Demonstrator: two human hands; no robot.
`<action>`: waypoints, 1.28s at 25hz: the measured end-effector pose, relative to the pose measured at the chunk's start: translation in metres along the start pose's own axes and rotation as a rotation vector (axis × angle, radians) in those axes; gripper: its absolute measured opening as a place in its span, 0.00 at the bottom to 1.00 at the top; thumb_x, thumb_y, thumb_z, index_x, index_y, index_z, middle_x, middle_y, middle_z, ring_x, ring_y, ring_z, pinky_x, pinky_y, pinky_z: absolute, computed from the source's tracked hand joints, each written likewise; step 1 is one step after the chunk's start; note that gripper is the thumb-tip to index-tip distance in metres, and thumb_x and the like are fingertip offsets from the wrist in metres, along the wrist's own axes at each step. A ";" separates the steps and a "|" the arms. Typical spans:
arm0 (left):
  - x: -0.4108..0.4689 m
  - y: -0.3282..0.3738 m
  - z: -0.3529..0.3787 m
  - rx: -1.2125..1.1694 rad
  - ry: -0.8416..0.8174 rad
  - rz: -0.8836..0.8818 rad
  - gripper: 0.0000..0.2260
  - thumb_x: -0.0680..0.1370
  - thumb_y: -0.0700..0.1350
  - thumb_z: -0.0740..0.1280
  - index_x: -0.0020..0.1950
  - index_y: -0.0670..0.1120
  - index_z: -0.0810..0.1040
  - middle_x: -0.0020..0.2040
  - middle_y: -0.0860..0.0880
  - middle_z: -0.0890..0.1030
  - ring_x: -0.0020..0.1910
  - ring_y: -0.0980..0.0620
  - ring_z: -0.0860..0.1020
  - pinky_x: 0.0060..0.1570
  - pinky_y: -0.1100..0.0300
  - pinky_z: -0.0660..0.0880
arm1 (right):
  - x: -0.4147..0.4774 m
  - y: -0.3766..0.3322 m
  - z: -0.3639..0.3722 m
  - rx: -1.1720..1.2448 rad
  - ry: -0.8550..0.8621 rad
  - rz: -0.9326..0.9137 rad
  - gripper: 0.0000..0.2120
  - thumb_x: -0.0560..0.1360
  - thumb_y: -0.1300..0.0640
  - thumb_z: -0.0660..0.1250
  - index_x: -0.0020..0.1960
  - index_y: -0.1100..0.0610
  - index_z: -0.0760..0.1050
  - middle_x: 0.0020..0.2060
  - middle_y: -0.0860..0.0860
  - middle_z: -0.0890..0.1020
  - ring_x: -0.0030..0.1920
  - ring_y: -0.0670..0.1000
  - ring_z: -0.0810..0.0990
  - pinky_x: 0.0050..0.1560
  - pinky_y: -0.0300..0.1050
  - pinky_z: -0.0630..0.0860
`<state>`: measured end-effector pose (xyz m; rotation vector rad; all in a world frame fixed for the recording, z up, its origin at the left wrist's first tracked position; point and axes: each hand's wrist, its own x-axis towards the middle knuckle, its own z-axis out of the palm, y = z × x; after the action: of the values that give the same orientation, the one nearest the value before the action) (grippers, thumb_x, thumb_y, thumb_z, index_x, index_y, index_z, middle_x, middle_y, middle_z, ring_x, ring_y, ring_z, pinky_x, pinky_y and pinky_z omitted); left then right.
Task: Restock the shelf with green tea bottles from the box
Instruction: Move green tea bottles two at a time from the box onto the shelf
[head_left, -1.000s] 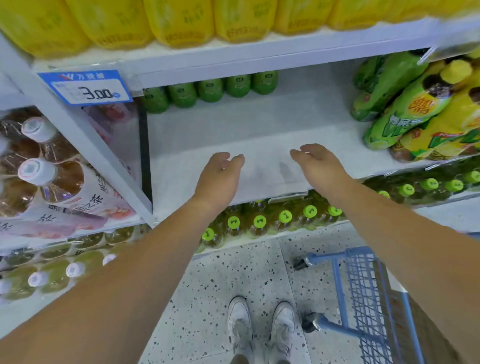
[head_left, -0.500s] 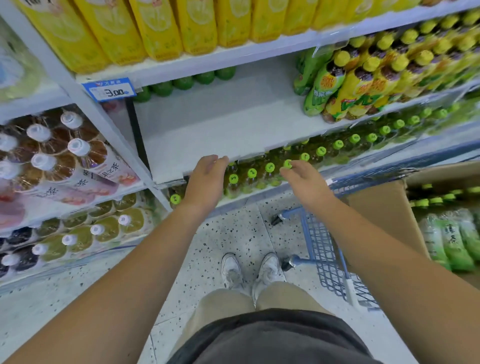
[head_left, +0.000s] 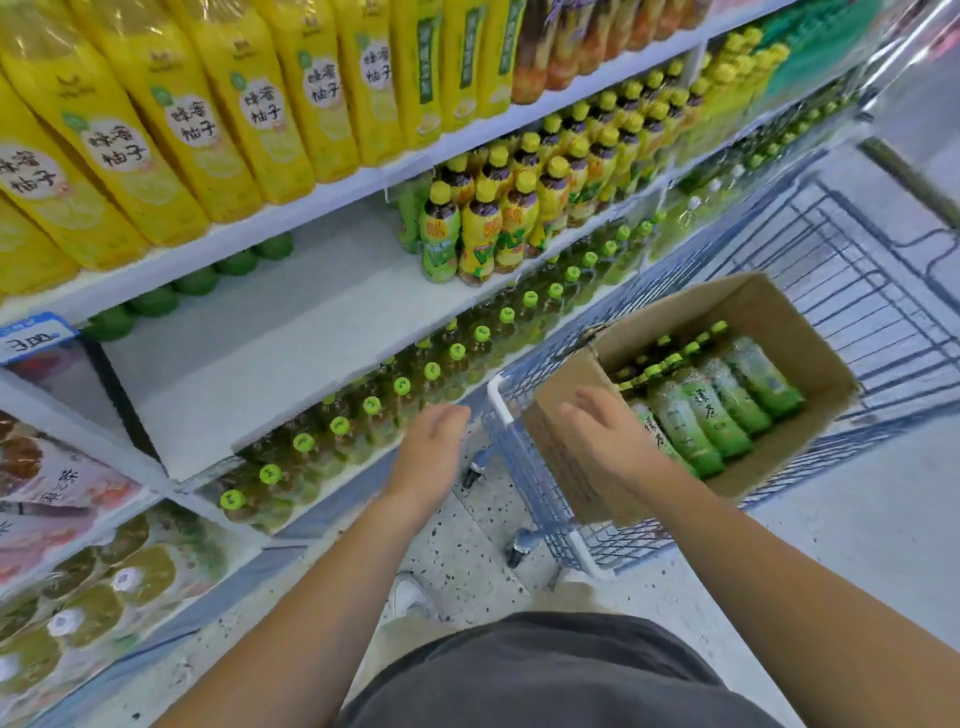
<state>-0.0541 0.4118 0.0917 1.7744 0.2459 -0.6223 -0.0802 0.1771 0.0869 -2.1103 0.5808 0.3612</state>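
Since the earlier frame both my hands have come away from the shelf (head_left: 270, 343) and moved to the right, toward the box (head_left: 727, 306). My right hand (head_left: 602, 441) is now over the near left corner of the box, with the fingers loose and almost straight, and it holds nothing. I cannot tell if it touches the cardboard. My left hand (head_left: 431, 452) is to the left of the box, apart from it, also relaxed and holding nothing. The green tea bottles (head_left: 722, 410) lie inside the box on their sides, close together, with the caps pointing to its far left wall. The box sits in the blue wire cart (head_left: 857, 291). The shelf with the bare white board is to the left of the box and above it, and a few green bottles (head_left: 156, 301) stand at its back.
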 end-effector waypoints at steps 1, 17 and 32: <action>0.002 0.002 0.014 0.006 -0.034 0.000 0.07 0.81 0.61 0.58 0.54 0.61 0.71 0.47 0.65 0.71 0.45 0.68 0.69 0.44 0.60 0.64 | 0.001 0.008 -0.013 0.008 0.010 0.009 0.36 0.76 0.32 0.61 0.79 0.49 0.63 0.71 0.46 0.73 0.63 0.46 0.73 0.56 0.38 0.69; 0.052 0.055 0.289 0.019 -0.074 -0.126 0.27 0.82 0.62 0.59 0.78 0.50 0.64 0.70 0.54 0.72 0.63 0.53 0.71 0.62 0.52 0.67 | 0.072 0.186 -0.220 0.112 -0.074 0.174 0.32 0.79 0.37 0.64 0.78 0.48 0.64 0.69 0.48 0.74 0.63 0.49 0.74 0.61 0.47 0.70; 0.146 0.021 0.419 0.052 -0.090 -0.426 0.40 0.81 0.57 0.63 0.83 0.46 0.43 0.48 0.54 0.70 0.36 0.58 0.68 0.36 0.60 0.69 | 0.178 0.270 -0.245 -0.320 -0.246 0.258 0.35 0.80 0.41 0.63 0.81 0.54 0.57 0.76 0.55 0.69 0.66 0.55 0.74 0.62 0.48 0.70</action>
<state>-0.0407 -0.0111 -0.0421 1.7494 0.5584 -1.0170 -0.0628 -0.2066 -0.0430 -2.2482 0.6855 0.8973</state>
